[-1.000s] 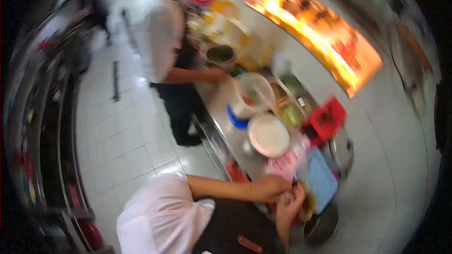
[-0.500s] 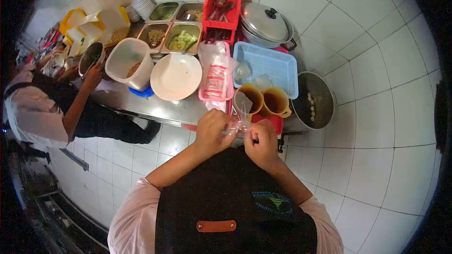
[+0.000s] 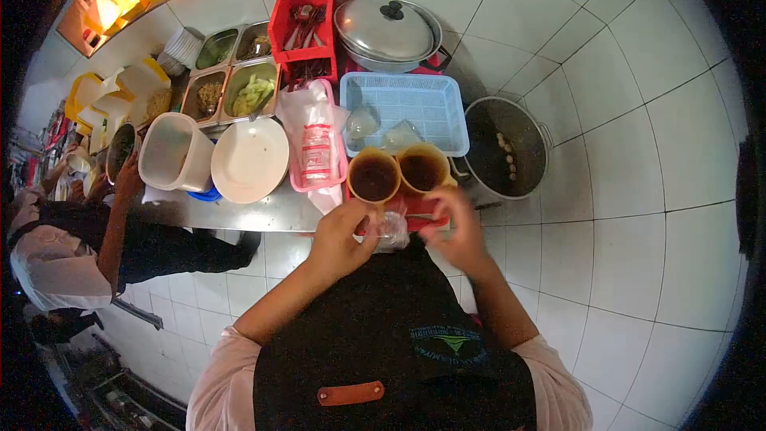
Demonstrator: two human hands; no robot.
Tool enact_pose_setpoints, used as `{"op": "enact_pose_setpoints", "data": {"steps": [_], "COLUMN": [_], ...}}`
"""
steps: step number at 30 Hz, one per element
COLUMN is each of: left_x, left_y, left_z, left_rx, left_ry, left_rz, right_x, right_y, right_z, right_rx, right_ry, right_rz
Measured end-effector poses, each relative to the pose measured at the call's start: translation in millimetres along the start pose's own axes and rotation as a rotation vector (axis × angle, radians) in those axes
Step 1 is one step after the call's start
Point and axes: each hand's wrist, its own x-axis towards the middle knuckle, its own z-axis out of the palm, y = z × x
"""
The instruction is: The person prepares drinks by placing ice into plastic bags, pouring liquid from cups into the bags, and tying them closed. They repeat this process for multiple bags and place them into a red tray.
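Note:
A small puffed clear plastic bag (image 3: 392,231) hangs by its edge from the fingers of my left hand (image 3: 339,243), in front of my apron. On its other side, apart from the bag, is my right hand (image 3: 461,233), its fingers spread and somewhat blurred. Just beyond my hands stand two yellowish cups of dark liquid, a left cup (image 3: 373,178) and a right cup (image 3: 421,172), on something red. Behind them, a light blue basket (image 3: 439,116) holds two filled clear bags (image 3: 401,136).
A pink tray (image 3: 341,161) contains packaged plastic bags. Leftward are a white plate (image 3: 249,161), a white tub (image 3: 163,161) and metal food pans (image 3: 252,94). A lidded pot (image 3: 387,32) sits behind; a deep pot (image 3: 523,179) stands right. A co-worker (image 3: 68,247) works at far left.
My right hand has let go of the bag and moved right, its fingers now apart. The bag has dropped lower in my left hand. The camera view has shifted right.

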Motion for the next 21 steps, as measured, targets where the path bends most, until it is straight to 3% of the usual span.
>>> {"op": "enact_pose_setpoints", "data": {"steps": [4,7,10,13,14,18,19,20,21], "left_x": [0,7,21,29,32,42,40,36,41], "left_y": [7,15,33,41,44,58,50,45,46], "left_z": [13,28,36,52,58,85,96,100,110], "left_rx": [-0.102,-0.117,-0.185,-0.24,-0.261,-0.373,-0.441,-0.486,-0.435], "left_ry": [-0.194,-0.217,-0.261,-0.274,-0.267,-0.192,-0.174,-0.127,-0.066], "left_rz": [-0.123,-0.165,-0.302,-0.411,-0.461,-0.576,-0.591,-0.608,-0.487], "right_x": [4,16,28,28,30,49,56,37,38], "right_y": [79,116,115,132,129,159,139,214,241], "right_z": [-20,-17,-35,-58,-76,-174,-192,-223,-241], "right_rx": [-0.16,0.019,0.389,0.563,0.632,0.584,0.454,0.491,0.259], "right_ry": [0.127,-0.165,-0.399,-0.386,-0.324,-0.265,-0.054,-0.143,-0.272], "right_rz": [0.414,0.623,0.73,0.651,0.807,0.755,0.8,0.773,0.666]}}
